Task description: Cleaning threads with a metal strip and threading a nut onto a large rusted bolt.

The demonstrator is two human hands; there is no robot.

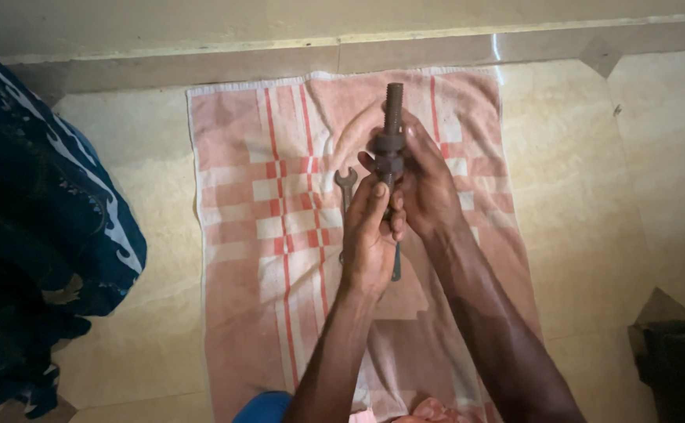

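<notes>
While it stands almost upright in the picture, its long axis running away from the person toward the wall, the dark, rusty threaded steel bolt (393, 117) is held above the middle of the cloth, with a pair of dark hexagonal nuts (388, 153) stacked partway down its shaft. The right hand (428, 184) is the nearer one to those nuts: its fingers wrap round them from the right side. The left hand (371, 235) sits just below, closed on the lower part of the shaft, so the two hands touch and are both clamped on the same piece. Beneath them lies a grey open-ended metal spanner (345, 182), lengthwise and roughly parallel to the bolt, its jaw end showing just left of the left hand. Everything rests over a pink and white checked towel (264, 196) spread on pale stone floor tiles (585, 196); a dark blue patterned fabric (37, 227) lies well apart at the left.
</notes>
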